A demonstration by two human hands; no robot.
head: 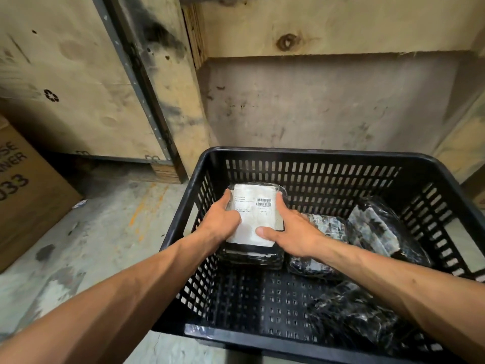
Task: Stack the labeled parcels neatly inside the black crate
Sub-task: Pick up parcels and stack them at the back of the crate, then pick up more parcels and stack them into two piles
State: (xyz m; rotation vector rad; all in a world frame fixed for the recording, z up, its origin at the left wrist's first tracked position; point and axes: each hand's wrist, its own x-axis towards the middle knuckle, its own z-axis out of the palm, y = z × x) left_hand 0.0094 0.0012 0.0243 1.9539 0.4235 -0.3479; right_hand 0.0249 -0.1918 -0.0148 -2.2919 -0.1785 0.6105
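Note:
A black slotted crate (309,156) stands on the floor in front of me. In its far-left corner a black-wrapped parcel with a white barcode label (256,208) lies on top of a stack of similar parcels (249,258). My left hand (220,219) grips its left edge and my right hand (291,232) grips its right edge, thumb on the label. Beside the stack lies another labeled parcel (325,224), partly under my right wrist. A third parcel (378,229) leans tilted toward the right wall. A crumpled black parcel (351,313) lies at the near right.
A bare patch of the crate's perforated floor (262,303) shows at the near left. Wooden crates (78,74) and a plywood wall (328,106) rise behind. A printed cardboard box (26,190) sits on the stained concrete floor (110,232) at the left.

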